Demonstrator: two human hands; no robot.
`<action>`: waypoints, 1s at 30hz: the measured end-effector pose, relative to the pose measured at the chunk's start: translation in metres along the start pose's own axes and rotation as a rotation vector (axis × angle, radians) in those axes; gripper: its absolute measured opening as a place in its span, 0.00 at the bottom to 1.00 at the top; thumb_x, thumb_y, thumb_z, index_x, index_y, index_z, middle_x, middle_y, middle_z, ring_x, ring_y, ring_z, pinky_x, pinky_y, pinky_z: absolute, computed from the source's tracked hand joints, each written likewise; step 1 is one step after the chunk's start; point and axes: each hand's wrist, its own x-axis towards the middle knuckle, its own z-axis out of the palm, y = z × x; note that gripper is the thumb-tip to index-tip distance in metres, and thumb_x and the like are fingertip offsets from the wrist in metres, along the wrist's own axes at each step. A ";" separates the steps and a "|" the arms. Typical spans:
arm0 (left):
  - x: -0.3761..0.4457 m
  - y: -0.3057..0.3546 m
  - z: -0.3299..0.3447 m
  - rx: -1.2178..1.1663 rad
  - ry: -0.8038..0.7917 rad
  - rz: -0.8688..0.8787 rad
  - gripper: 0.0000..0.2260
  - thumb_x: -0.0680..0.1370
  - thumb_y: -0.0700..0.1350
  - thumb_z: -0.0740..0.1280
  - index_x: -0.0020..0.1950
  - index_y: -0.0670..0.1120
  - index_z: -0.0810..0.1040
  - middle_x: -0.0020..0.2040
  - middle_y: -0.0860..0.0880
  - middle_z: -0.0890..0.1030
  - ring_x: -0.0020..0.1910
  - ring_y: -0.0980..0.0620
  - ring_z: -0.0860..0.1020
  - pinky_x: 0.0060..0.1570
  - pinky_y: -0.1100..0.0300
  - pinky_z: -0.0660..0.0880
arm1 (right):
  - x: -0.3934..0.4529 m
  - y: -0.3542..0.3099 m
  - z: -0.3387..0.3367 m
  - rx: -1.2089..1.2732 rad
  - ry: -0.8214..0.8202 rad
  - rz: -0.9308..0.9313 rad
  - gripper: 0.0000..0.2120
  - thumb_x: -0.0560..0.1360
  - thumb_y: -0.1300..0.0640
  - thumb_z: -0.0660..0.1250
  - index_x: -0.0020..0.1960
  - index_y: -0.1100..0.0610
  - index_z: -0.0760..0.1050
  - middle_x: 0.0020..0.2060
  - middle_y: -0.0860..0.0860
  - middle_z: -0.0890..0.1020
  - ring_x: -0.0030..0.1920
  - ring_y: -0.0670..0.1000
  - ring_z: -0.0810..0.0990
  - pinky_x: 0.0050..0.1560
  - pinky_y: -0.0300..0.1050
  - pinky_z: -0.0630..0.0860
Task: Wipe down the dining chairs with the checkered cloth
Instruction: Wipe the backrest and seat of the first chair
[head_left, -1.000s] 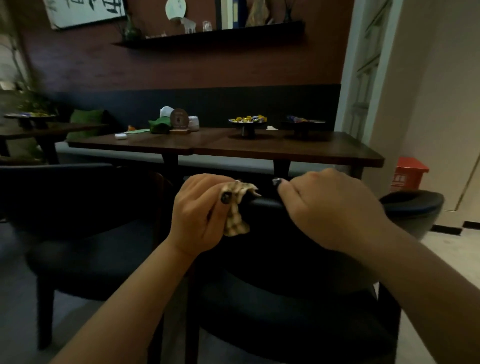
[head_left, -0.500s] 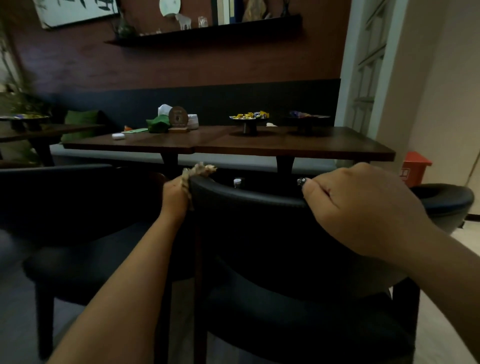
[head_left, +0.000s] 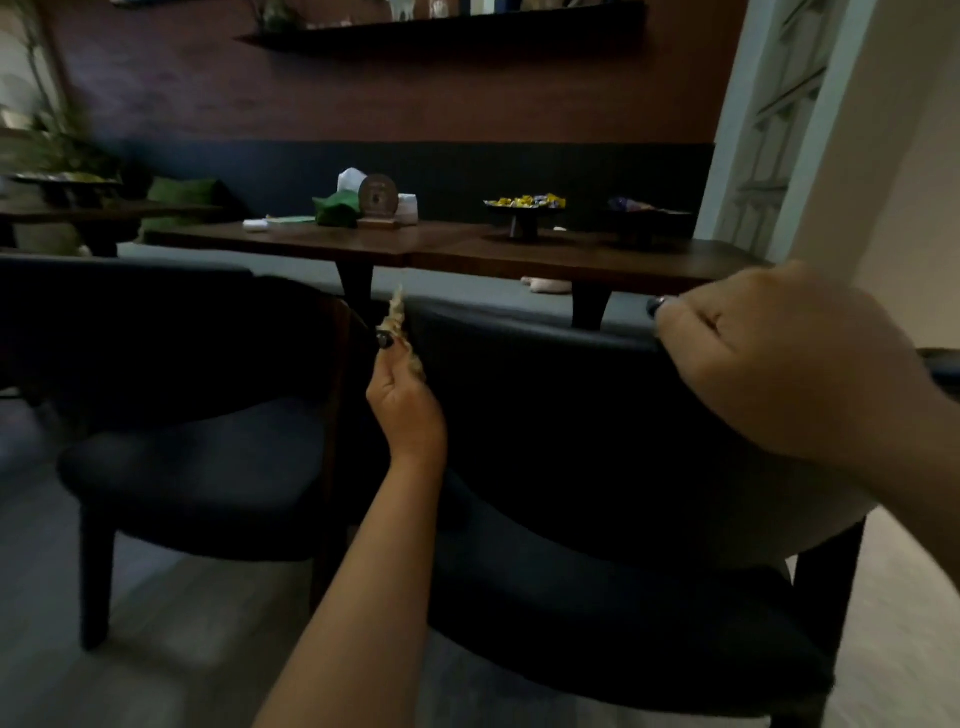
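We've got the left hand (head_left: 408, 410) pinching the checkered cloth (head_left: 399, 332) against the left edge of the near chair (head_left: 545, 415) backrest — bunched thin so it can run down that side, we'd judge. The right hand (head_left: 779, 364) is clenched over the top rail, likely steadying the chair. A second chair (head_left: 171, 415) sits just beside; the tabletop (head_left: 467, 249) lies beyond — not wiped yet, we'd guess.

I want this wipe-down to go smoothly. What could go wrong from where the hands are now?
The left hand only pinches the checkered cloth at the chair back's left edge, so it might slip out. The bunched cloth may miss parts of the surface. The right hand grips the top rail; pulling on it could tip or shift the chair.
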 end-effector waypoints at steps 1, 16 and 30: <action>-0.005 -0.009 -0.005 0.036 0.022 -0.046 0.12 0.84 0.42 0.56 0.58 0.44 0.80 0.45 0.57 0.81 0.41 0.69 0.79 0.41 0.76 0.71 | 0.000 -0.001 0.001 -0.016 0.010 -0.009 0.23 0.74 0.44 0.48 0.27 0.52 0.69 0.19 0.48 0.69 0.21 0.46 0.67 0.25 0.35 0.54; -0.036 -0.006 -0.009 -0.012 -0.029 -0.116 0.17 0.84 0.51 0.55 0.64 0.45 0.79 0.53 0.46 0.83 0.53 0.52 0.81 0.52 0.59 0.78 | 0.005 0.009 0.009 0.015 0.095 -0.062 0.25 0.79 0.48 0.54 0.25 0.54 0.69 0.17 0.48 0.68 0.19 0.48 0.68 0.21 0.30 0.64; -0.031 -0.028 -0.041 -0.446 -0.176 -0.639 0.45 0.66 0.58 0.73 0.79 0.59 0.54 0.71 0.49 0.73 0.65 0.46 0.76 0.67 0.43 0.70 | 0.010 -0.034 0.039 -0.488 0.398 -0.530 0.17 0.80 0.58 0.55 0.61 0.66 0.74 0.54 0.64 0.79 0.48 0.64 0.79 0.39 0.51 0.72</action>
